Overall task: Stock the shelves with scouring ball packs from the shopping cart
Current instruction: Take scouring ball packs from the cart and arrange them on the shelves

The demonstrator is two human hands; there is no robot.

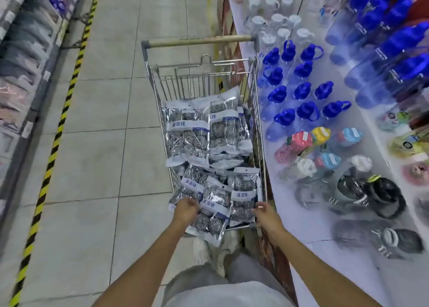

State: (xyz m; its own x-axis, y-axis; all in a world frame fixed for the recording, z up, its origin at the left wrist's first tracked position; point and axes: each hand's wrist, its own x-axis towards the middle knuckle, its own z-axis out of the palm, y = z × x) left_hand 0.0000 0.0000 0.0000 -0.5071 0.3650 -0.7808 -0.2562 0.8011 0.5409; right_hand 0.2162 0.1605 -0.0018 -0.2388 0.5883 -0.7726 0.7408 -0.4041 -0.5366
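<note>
A wire shopping cart (256, 121) stands in the aisle in front of me, filled with several clear packs of silver scouring balls (188, 137) with white and blue labels. My left hand (185, 210) grips packs of scouring balls (212, 214) at the cart's near end, one pack hanging over the rim. My right hand (265, 215) grips the near right corner of the cart, beside another pack (243, 197).
A white display table (325, 239) on the right carries blue-capped bottles (301, 90), clear jugs and coloured cups. Shelves with packaged goods (21, 58) line the left. A yellow-black floor stripe (58, 130) runs along them. The tiled floor lies between.
</note>
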